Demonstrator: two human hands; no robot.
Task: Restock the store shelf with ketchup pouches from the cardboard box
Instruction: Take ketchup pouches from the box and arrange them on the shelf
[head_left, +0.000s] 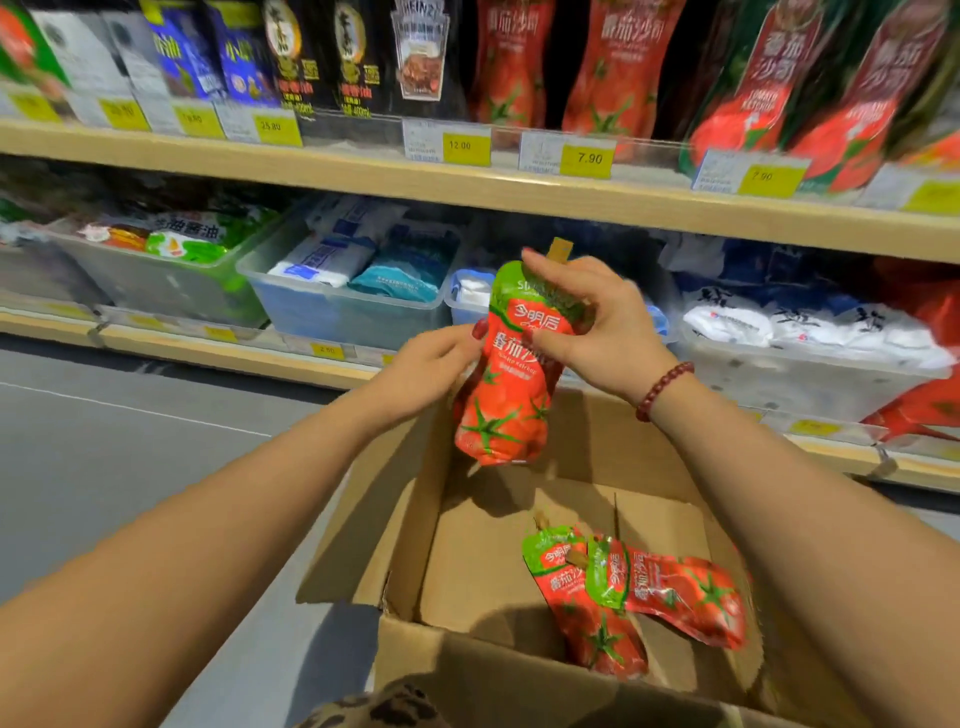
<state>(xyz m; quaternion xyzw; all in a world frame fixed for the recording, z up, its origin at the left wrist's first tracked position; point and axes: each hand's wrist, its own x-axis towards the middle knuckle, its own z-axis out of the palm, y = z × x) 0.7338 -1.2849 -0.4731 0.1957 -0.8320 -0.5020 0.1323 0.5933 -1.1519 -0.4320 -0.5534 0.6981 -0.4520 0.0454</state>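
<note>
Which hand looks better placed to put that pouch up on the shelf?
Probably the right hand: it grips the held pouch at its top, and the ketchup row stands on the upper shelf, up and rightward. The left hand only holds its side.

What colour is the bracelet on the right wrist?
The bracelet is a string of dark red beads; the head view shows it best.

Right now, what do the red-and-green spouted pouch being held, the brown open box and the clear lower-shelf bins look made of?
Red-and-green spouted ketchup pouch: flexible plastic film, probably laminated; glossy, creased. Brown open box: cardboard, likely corrugated, matte; folded flaps. Clear lower-shelf bins: rigid translucent plastic, likely; contents show through.
</note>
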